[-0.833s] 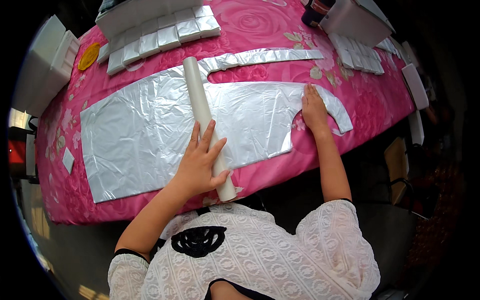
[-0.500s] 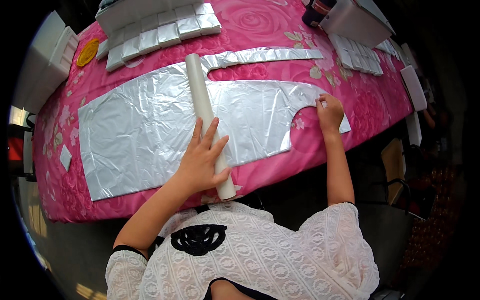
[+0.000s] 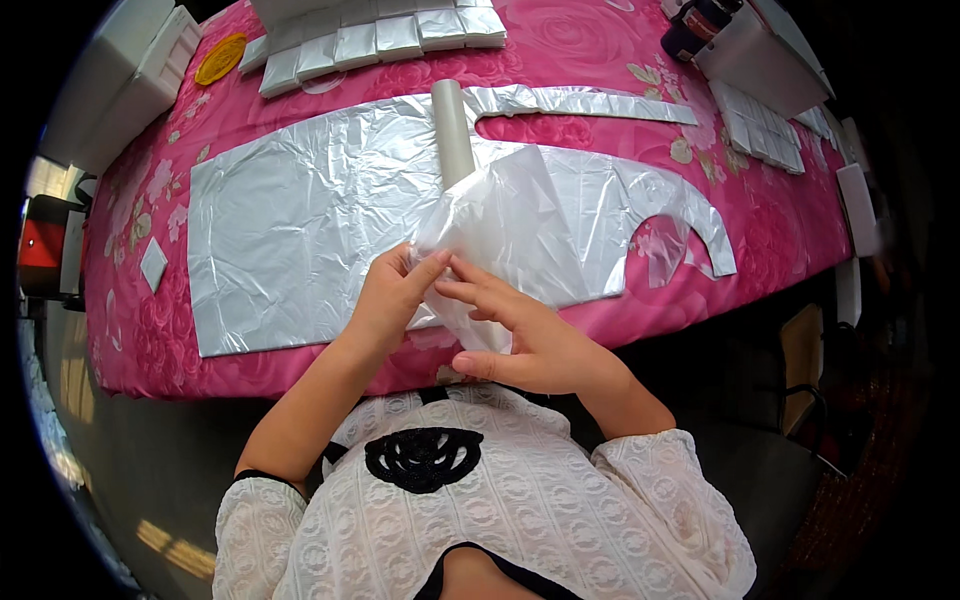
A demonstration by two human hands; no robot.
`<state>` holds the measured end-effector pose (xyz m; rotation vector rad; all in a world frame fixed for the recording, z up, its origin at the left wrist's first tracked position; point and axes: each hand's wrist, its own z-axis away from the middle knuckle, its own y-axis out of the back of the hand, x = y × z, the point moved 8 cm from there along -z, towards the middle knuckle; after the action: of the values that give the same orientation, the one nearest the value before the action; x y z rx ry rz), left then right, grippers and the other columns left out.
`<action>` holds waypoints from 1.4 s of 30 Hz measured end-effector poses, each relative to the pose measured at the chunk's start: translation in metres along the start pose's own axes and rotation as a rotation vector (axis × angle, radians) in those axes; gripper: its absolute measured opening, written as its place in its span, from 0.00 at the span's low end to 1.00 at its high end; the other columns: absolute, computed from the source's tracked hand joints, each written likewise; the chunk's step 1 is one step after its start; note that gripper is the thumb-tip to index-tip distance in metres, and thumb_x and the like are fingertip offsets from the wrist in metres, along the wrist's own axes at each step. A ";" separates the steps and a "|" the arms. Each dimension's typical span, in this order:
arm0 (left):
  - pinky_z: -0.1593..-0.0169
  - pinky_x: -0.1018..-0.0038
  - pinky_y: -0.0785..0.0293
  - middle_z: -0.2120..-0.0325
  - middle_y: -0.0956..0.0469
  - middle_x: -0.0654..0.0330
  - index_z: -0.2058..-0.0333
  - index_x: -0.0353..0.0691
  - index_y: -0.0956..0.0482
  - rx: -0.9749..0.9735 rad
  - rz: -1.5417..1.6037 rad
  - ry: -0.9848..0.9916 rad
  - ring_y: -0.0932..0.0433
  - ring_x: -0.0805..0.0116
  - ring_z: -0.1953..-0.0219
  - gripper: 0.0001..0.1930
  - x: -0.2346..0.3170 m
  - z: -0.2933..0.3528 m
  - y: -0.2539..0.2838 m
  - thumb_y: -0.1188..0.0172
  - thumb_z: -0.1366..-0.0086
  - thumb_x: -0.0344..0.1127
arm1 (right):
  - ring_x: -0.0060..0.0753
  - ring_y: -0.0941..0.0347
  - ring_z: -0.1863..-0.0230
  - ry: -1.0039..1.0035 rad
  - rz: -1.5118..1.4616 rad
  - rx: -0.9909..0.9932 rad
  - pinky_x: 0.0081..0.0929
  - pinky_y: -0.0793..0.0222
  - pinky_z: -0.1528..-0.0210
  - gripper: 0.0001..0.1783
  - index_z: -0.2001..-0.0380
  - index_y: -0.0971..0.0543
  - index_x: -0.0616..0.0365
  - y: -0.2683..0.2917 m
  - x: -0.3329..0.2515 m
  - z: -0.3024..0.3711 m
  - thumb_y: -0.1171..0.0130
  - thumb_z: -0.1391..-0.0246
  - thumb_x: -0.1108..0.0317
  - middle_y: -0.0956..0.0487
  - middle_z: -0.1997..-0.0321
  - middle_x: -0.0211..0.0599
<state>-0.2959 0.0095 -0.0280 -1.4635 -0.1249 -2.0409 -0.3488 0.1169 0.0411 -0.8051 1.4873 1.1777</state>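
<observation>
A flat stack of thin, shiny plastic aprons [image 3: 290,220] lies across the table, its curved neck and strap ends toward the right. On top of it stands out a pale grey roller tube [image 3: 453,130], its nearer part covered by a lifted clear plastic sheet [image 3: 520,215]. My left hand [image 3: 388,290] pinches the edge of this sheet between thumb and fingers, just in front of the tube. Close beside it, my right hand [image 3: 545,340] has its fingers stretched out and thumb apart, against the near side of the sheet.
The table has a pink rose-patterned cloth [image 3: 130,330]. Rows of folded silvery packets [image 3: 400,38] sit at the back, with more packets [image 3: 758,125] at far right. A yellow round item [image 3: 220,58], a dark bottle [image 3: 690,30] and a small white square [image 3: 153,264] also lie about.
My right hand has come from the neck end at right to the middle, beside my left hand. My left hand has left the tube. The clear sheet is now folded over the tube's near part.
</observation>
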 end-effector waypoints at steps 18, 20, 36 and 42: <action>0.71 0.83 0.31 0.77 0.23 0.63 0.69 0.30 0.22 -0.017 -0.392 0.076 0.27 0.80 0.75 0.10 -0.001 0.023 0.067 0.41 0.44 0.32 | 0.47 0.35 0.50 0.046 0.274 0.162 0.34 0.39 0.48 0.21 0.58 0.29 0.65 -0.015 0.017 -0.006 0.42 0.55 0.66 0.29 0.53 0.48; 0.72 0.84 0.31 0.78 0.24 0.62 0.70 0.31 0.22 -0.073 -0.266 0.076 0.28 0.80 0.76 0.09 -0.001 0.022 0.051 0.40 0.45 0.33 | 0.47 0.34 0.52 0.093 0.313 0.172 0.34 0.39 0.49 0.22 0.58 0.29 0.65 -0.018 0.011 -0.006 0.40 0.57 0.65 0.28 0.54 0.48; 0.65 0.75 0.29 0.74 0.25 0.62 0.73 0.41 0.30 -0.081 0.209 0.085 0.26 0.73 0.71 0.07 -0.003 0.003 0.064 0.42 0.43 0.34 | 0.20 0.29 0.65 -0.173 -0.681 0.664 0.16 0.33 0.60 0.08 0.65 0.27 0.61 0.175 0.130 0.041 0.44 0.50 0.74 0.25 0.67 0.30; 0.66 0.77 0.29 0.73 0.27 0.65 0.69 0.41 0.30 0.038 0.080 0.188 0.27 0.76 0.71 0.07 -0.005 0.003 0.096 0.42 0.44 0.33 | 0.18 0.31 0.67 -0.135 0.363 1.319 0.16 0.35 0.62 0.09 0.63 0.28 0.64 0.309 0.103 0.155 0.47 0.48 0.71 0.26 0.67 0.30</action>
<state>-0.2417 -0.0640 -0.0572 -1.2269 -0.0270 -2.0867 -0.6106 0.3646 0.0239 0.4450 1.8888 0.2570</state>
